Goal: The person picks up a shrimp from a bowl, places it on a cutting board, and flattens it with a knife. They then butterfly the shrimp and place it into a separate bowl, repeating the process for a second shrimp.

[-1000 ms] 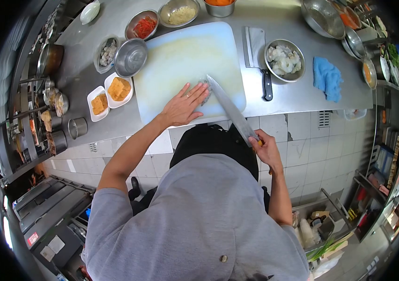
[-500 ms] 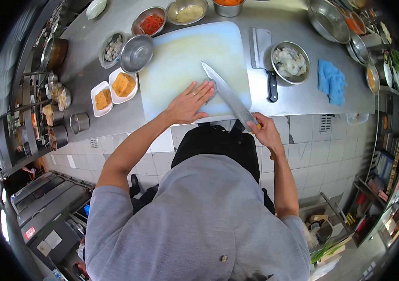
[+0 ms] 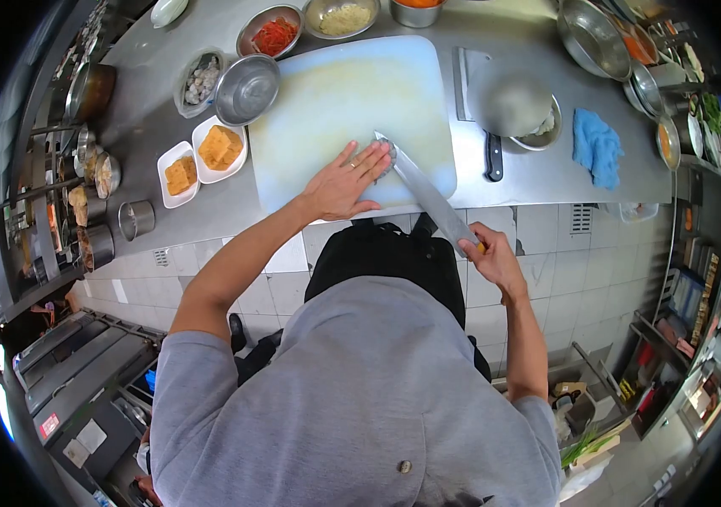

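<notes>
My left hand (image 3: 345,182) lies flat on the white cutting board (image 3: 344,84), fingers stretched out. Its fingertips press on a small greyish piece (image 3: 388,155) that looks like raw shrimp, mostly covered by the fingers. My right hand (image 3: 494,258) is closed round the yellow handle of a long kitchen knife (image 3: 428,196). The blade slants up and left over the board's front edge, its tip beside the greyish piece and my left fingertips.
A cleaver (image 3: 493,156) and a partly blurred metal bowl (image 3: 546,139) of pale pieces stand right, near a blue cloth (image 3: 597,148). Left are an empty metal bowl (image 3: 247,91), a container of greyish pieces (image 3: 202,80) and white trays (image 3: 176,196) with orange-brown blocks. Bowls of cut ingredients line the back.
My right hand has moved slightly right and down, drawing the knife back so its tip now sits by my left fingertips. My left hand stays in place. A blur now covers the right bowl.
</notes>
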`<action>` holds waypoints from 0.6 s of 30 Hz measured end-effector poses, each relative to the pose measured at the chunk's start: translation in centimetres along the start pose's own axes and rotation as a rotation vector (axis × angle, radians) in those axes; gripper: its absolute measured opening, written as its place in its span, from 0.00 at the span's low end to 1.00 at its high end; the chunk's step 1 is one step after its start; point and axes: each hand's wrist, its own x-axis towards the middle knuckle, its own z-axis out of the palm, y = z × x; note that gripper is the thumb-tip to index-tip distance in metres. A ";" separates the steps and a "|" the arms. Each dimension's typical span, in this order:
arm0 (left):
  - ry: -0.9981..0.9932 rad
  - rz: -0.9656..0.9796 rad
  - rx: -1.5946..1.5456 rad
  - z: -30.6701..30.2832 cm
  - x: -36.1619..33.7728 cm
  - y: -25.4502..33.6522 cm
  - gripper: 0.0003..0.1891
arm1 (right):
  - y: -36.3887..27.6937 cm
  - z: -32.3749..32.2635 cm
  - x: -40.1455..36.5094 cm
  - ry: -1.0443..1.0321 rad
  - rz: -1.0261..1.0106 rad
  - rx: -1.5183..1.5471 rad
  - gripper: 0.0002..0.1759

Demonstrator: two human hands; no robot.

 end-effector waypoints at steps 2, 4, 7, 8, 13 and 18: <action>-0.005 -0.003 0.002 0.0 0.0 0.0 0.50 | 0.6 0.9 -1.0 0.021 -0.004 0.033 0.10; -0.004 -0.003 0.004 0.1 0.1 -0.1 0.50 | 1.1 1.8 -2.0 0.043 0.006 0.064 0.10; 0.005 0.003 0.004 0.1 0.1 -0.1 0.51 | 1.2 3.0 -3.5 0.053 0.044 0.075 0.11; 0.007 0.004 0.003 0.1 0.1 -0.1 0.51 | 1.2 3.4 -4.0 0.060 0.061 0.082 0.11; 0.029 -0.005 -0.047 -0.3 0.1 0.1 0.48 | 1.6 5.0 -6.4 0.087 0.122 0.181 0.11; 0.531 -0.193 -0.327 0.5 1.7 1.4 0.31 | 1.2 4.0 -8.5 0.119 0.158 0.084 0.10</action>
